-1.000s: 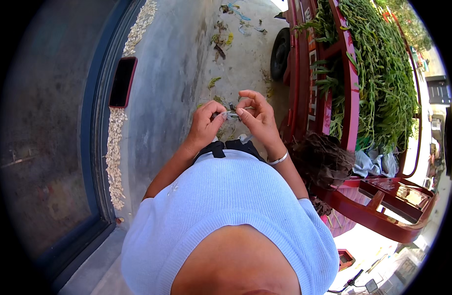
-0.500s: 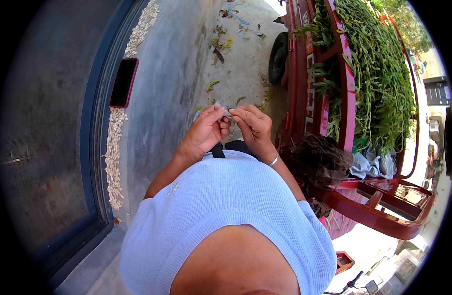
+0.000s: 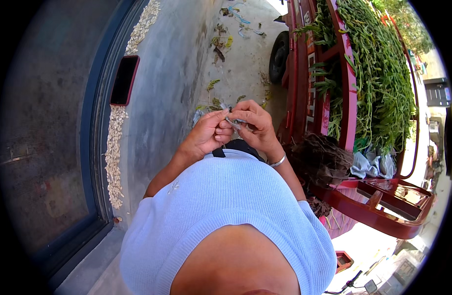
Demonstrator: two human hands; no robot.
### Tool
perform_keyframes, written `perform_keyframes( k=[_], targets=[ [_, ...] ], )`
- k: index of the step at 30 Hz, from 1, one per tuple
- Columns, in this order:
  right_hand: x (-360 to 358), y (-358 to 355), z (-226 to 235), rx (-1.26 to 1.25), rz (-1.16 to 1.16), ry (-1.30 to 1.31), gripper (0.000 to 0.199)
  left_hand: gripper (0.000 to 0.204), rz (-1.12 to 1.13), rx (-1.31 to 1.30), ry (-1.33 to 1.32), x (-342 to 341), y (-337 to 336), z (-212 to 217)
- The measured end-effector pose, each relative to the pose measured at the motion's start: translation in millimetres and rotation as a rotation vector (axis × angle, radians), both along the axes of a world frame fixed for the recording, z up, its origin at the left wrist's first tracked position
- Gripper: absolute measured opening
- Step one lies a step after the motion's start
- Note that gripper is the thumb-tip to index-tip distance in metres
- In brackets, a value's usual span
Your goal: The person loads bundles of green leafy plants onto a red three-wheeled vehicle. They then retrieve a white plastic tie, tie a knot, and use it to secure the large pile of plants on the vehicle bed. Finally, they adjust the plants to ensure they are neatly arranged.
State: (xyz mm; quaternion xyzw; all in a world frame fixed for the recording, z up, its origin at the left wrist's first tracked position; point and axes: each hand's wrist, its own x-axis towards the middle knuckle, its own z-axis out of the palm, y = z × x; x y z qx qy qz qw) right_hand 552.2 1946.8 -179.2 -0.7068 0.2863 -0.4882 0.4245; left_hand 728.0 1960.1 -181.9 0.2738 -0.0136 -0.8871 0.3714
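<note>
Both hands meet in front of my light blue knit top (image 3: 231,187), above the concrete floor. Between them is a small crumpled piece of pale, translucent plastic film (image 3: 234,124). My left hand (image 3: 209,133) is closed, pinching the film between thumb and forefinger with the other fingers curled in. My right hand (image 3: 257,126), with a silver bangle (image 3: 278,161) at its wrist, also pinches the film, thumb below and fingers bent over it. Fingers partly cover the film, so whether it wraps anything cannot be made out.
To the left, a dark phone with a red edge (image 3: 125,80) lies on a ledge among pale seeds (image 3: 114,157). A red cart (image 3: 345,83) loaded with green plants (image 3: 378,78) stands right, near a brown fibrous bundle (image 3: 322,160). Leaves and blue string (image 3: 240,18) litter the floor.
My right fingers have shifted over the film, the hand rising slightly and its thumb dropping lower. More film shows between the hands. My left hand stays nearly in place, still pinching.
</note>
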Motion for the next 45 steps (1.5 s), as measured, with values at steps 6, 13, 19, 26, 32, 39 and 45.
perform_keyframes(
  k=[6,13,19,26,32,39,45],
  targets=[
    [10.0,6.9,-10.1,-0.085,-0.092,0.105,0.03,0.019,0.057,-0.008,-0.037,-1.6,0.1,-7.9],
    [22.1,9.3,-10.4,0.037,-0.203,-0.115,0.009,0.012,0.43,-0.219,-0.284,-14.5,0.8,-11.2],
    [20.8,8.0,-10.9,0.888,-0.121,-0.672,0.012,0.002,0.398,-0.463,-0.269,-8.8,0.9,-14.0],
    [18.8,4.3,-15.0,0.837,-0.142,-0.368,0.012,0.01,0.216,-0.862,-0.925,-6.2,3.3,-11.0],
    [26.1,10.3,-18.4,0.617,-0.179,-0.224,0.011,0.014,0.204,-0.893,-1.226,-4.2,5.2,-10.7],
    [28.6,13.8,-20.0,0.563,-0.144,-0.284,0.009,0.014,0.198,-0.942,-1.243,-0.1,4.4,-6.8],
    [21.9,12.0,-19.5,0.772,-0.03,-0.547,0.005,0.015,0.109,-0.602,-0.583,7.9,0.9,3.7]
  ],
)
